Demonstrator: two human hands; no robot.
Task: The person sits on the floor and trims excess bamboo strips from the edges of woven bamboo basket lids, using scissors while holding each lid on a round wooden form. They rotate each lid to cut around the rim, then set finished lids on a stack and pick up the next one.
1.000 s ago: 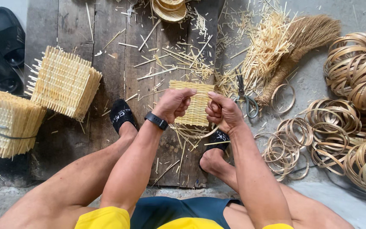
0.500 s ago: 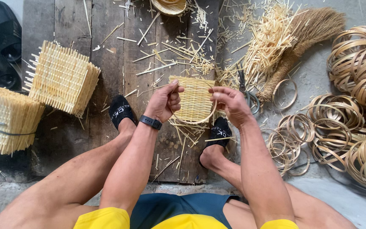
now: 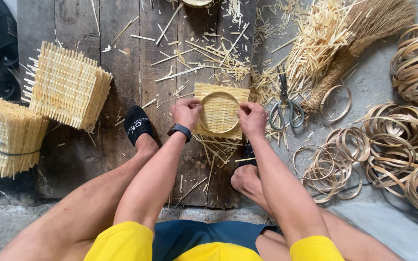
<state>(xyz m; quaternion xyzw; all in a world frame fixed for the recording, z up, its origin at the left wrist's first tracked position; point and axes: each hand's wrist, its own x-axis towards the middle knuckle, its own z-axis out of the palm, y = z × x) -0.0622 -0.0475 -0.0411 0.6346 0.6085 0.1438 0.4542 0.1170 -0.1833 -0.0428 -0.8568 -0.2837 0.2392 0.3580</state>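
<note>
Fingers (image 3: 195, 107) of both hands curled shut around bamboo ring (image 3: 218, 112), pressing it onto woven mat (image 3: 221, 89) on floor planks (image 3: 122, 72), scissors (image 3: 284, 104) right. Seating step, seemingly; needs even downward pressure.

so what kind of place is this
Probably a small bamboo-weaving workshop on the floor: stacks of woven mats, piles of bamboo rings, scissors and offcuts on the wooden boards. Both hands press a ring onto a woven square.
</note>
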